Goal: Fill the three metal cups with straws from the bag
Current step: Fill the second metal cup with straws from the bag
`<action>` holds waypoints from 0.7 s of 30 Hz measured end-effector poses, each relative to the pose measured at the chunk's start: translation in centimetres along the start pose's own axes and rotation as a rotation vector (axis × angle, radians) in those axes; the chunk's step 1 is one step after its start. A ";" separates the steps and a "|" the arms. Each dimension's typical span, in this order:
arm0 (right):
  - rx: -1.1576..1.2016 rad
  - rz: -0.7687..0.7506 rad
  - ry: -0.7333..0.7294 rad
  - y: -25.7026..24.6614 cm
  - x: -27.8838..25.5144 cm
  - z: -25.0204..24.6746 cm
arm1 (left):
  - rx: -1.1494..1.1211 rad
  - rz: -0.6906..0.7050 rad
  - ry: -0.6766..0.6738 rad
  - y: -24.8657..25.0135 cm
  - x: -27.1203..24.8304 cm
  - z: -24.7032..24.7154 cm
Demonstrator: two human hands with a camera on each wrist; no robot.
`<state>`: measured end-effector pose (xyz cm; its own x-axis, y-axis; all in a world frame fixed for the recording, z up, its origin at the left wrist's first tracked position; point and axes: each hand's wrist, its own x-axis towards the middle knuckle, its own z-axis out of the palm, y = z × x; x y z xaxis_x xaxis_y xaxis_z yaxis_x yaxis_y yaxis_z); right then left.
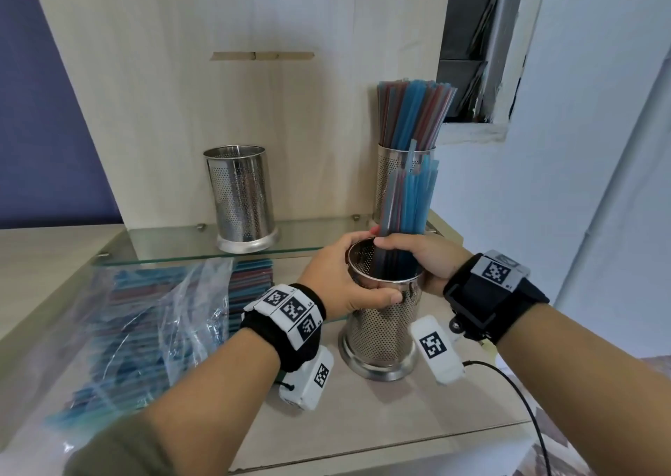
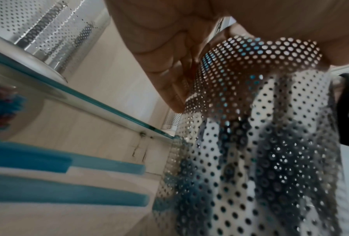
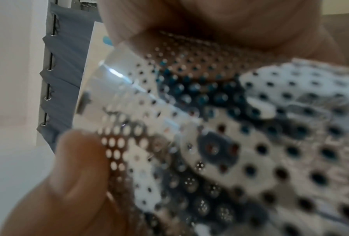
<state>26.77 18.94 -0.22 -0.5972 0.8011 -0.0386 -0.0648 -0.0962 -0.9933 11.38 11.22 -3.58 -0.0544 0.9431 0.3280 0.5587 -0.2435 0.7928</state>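
Note:
A perforated metal cup stands on the wooden counter in front of me. My left hand grips its rim from the left, thumb on the near wall. A bundle of blue and red straws stands in this cup, and my right hand curls its fingers round the bundle at the rim. The right thumb lies against the cup wall. An empty cup and a cup full of straws stand on the glass shelf. The clear bag of straws lies at the left.
A wooden back panel rises behind the shelf. A window and white wall are at the right. A black cable runs over the counter's right front corner. In the left wrist view loose blue straws lie beside the cup wall.

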 end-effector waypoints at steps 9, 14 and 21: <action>0.071 0.012 -0.065 -0.7 -0.4 0.3 | 0.028 -0.002 -0.005 0.2 -0.6 0.0; 0.035 0.020 -0.096 -0.9 -0.9 0.5 | 0.010 0.014 -0.005 0.4 -0.9 0.0; -0.269 0.017 -0.094 0.2 -2.6 -1.6 | 0.152 0.060 -0.100 2.0 -1.1 -0.7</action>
<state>29.58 17.73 -0.45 -0.6691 0.7409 -0.0578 0.1528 0.0611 -0.9864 11.98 9.57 -2.02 0.0614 0.9475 0.3139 0.6775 -0.2705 0.6839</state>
